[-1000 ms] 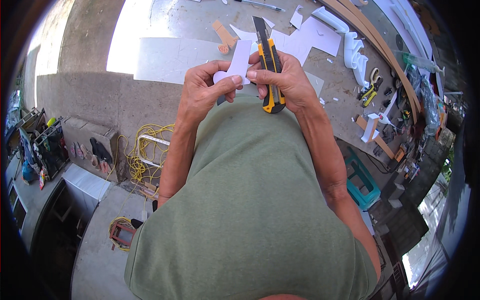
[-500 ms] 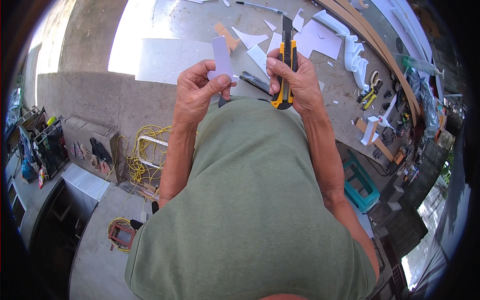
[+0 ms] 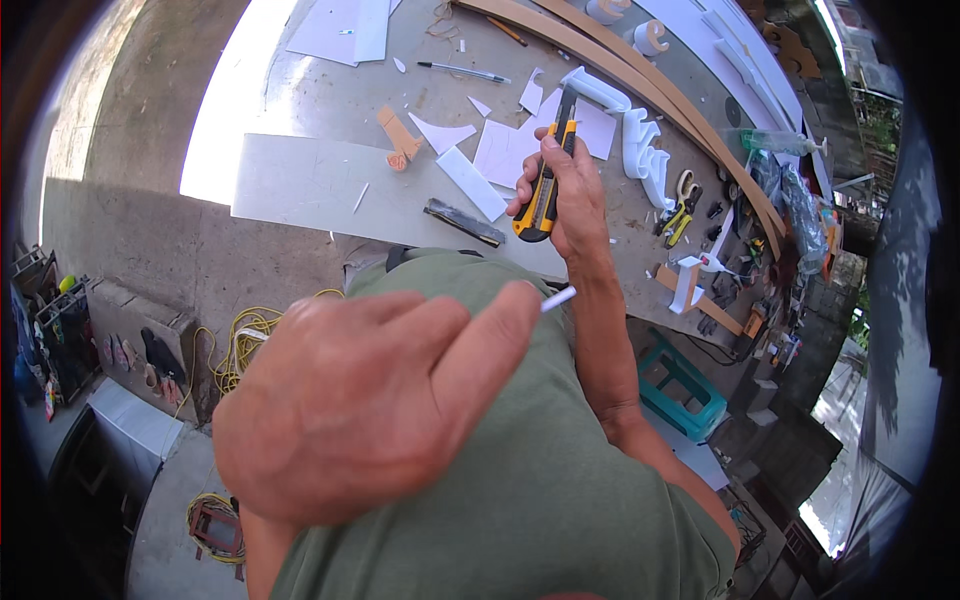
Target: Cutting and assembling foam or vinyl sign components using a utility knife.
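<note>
My left hand (image 3: 365, 400) is raised close to the camera, its back toward me and its fingers closed. The end of a small white board piece (image 3: 559, 298) sticks out past its thumb; the rest is hidden behind the hand. My right hand (image 3: 577, 200) grips a yellow and black utility knife (image 3: 541, 205) above the table's near edge, its dark tip pointing away from me. Below the knife and to its left lies a dark, narrow strip-like object (image 3: 464, 222). White board offcuts (image 3: 472, 182) are scattered just beyond.
A pale sheet (image 3: 300, 185) lies along the near left of the table. Farther back are a pen (image 3: 464, 72), curved white pieces (image 3: 643, 150) and long brown strips (image 3: 640, 70). Scissors (image 3: 683, 205) rest at the right. A teal stool (image 3: 685, 390) and yellow cord (image 3: 240, 340) are on the floor.
My left hand has swung up toward the camera with the white piece, turning its back to me. The right hand with the knife has shifted slightly left and down. The view has shifted too.
</note>
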{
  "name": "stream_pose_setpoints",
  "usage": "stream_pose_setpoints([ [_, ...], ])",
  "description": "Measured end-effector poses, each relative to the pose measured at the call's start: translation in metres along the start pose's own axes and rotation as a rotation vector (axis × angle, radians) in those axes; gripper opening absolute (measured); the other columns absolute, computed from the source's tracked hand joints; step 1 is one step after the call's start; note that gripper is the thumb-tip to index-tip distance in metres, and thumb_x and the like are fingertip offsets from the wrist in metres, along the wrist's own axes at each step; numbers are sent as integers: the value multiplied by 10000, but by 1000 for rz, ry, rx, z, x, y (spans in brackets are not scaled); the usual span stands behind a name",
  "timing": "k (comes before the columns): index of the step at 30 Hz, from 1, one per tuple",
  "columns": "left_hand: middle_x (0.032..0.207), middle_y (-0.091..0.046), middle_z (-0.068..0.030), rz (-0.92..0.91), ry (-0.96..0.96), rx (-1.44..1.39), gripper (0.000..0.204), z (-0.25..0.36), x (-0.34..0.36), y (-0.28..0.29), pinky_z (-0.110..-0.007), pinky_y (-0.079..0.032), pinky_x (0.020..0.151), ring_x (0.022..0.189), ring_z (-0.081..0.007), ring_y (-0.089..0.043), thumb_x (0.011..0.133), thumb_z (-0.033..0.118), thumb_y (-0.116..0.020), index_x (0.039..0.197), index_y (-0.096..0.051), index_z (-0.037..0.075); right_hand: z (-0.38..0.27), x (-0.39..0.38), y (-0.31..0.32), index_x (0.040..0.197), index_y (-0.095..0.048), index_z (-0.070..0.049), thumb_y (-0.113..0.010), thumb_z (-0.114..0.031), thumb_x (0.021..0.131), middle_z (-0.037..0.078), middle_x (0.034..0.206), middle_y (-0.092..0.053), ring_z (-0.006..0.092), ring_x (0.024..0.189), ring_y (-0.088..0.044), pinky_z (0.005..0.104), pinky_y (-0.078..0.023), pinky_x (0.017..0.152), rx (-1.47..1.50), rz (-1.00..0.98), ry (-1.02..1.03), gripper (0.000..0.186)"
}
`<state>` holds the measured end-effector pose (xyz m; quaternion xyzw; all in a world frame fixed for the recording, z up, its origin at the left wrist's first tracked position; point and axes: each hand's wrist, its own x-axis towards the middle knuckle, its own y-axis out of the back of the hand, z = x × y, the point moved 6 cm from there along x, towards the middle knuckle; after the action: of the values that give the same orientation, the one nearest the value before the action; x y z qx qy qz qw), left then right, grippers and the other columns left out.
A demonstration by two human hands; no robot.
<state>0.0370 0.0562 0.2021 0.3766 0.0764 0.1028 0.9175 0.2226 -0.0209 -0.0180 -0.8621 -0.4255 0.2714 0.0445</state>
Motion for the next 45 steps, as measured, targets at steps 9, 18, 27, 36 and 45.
stream_pose_setpoints([
  [9,563,-435,-8,-74,-278,233,262,64,18,29,-351,-458,458,478,-214,-510,818,151,-657,1035,-672,5,32,8,26,1200,-440,-29,-575,-214,994,67,789,-550,153,599,-589,360,-585,498,-35,59,-43,307],
  [18,594,-601,-82,-70,-285,155,195,19,56,18,-338,-467,500,509,-251,-601,822,154,-713,958,-676,19,13,-19,51,1189,-454,-38,-407,-355,1071,79,813,-549,158,623,-590,348,-577,548,141,230,153,342],
  [27,781,-704,-134,387,179,-1424,230,-162,13,-88,-233,-497,530,626,-112,-644,899,141,-739,1021,-651,-35,-34,-66,-32,1326,-506,-12,-436,-414,1058,63,871,-589,119,691,-559,288,-490,654,-390,-265,350,488],
  [36,759,-684,-96,313,168,-1619,191,-158,-5,-124,-222,-465,499,560,-89,-576,938,128,-688,1049,-650,-23,-21,-70,-56,1256,-577,-14,-465,-336,1062,41,845,-606,102,707,-541,263,-451,644,-388,-578,92,392],
  [45,747,-650,-81,293,116,-1722,195,-144,-6,-133,-217,-435,470,574,-81,-549,948,131,-671,1039,-643,-39,-19,-62,-62,1058,-633,-36,-525,-376,1034,63,691,-539,163,600,-510,330,-421,582,-674,-557,197,358],
])
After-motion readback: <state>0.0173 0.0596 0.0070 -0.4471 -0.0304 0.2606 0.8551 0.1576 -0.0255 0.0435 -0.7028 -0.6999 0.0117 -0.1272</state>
